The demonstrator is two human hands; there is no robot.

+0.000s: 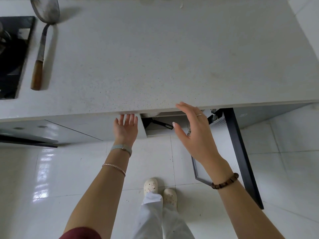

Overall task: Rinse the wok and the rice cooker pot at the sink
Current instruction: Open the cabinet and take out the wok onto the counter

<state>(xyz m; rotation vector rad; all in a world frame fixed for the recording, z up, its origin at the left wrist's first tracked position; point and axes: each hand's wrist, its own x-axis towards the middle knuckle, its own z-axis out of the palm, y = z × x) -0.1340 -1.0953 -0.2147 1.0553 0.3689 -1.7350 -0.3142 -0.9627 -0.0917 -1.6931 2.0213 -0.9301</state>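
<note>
Reaching under the counter point(155, 57) for the cookware

Left hand point(126, 129) and right hand point(191, 133) hold nothing, fingers straight and spread, just below the counter edge. A dark handle point(163, 124), probably the wok's, lies inside the open cabinet point(158, 133) between them. The swung-out door point(240, 152) crowds the right side.

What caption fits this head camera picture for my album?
Left hand and right hand, both open, by the open cupboard under the counter, spatula on top.
</note>
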